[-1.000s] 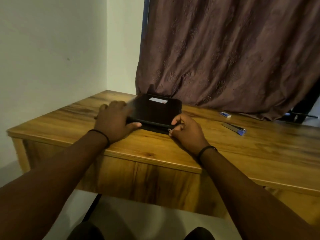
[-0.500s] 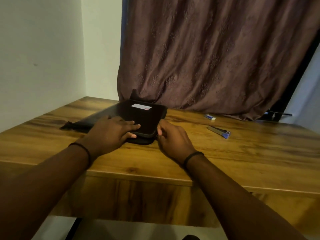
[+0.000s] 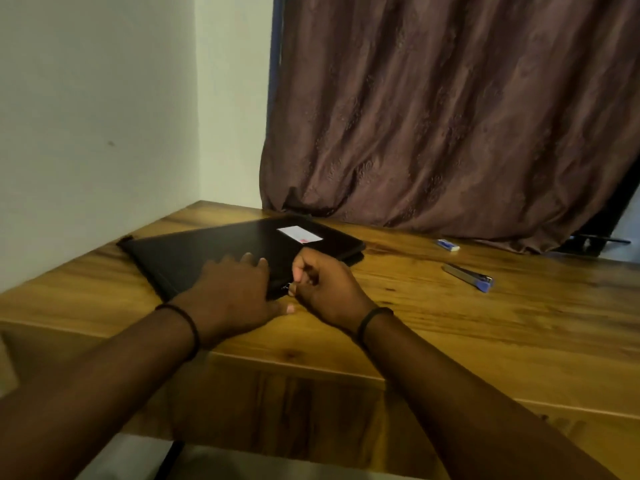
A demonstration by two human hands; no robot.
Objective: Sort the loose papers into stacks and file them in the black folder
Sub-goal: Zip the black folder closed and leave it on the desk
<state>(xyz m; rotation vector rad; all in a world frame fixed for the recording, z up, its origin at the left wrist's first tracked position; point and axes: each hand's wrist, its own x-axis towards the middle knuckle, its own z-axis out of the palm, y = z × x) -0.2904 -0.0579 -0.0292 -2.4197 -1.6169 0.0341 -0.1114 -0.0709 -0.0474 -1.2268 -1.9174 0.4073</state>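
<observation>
Folder is lying flat at desk's back-left corner; bare wood is lying open rightward. Left hand is pressing it, fingers straight; right hand is pinching its corner tab. One folder, one tool, one block.

single head cam, wide-angle, faces forward and down across the desk toward the curtain; left hand, right hand, black folder close, centre frame.

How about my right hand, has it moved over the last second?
Yes. The right hand has slid left along the near edge of the black folder, farther from the blue-tipped tool.
</observation>
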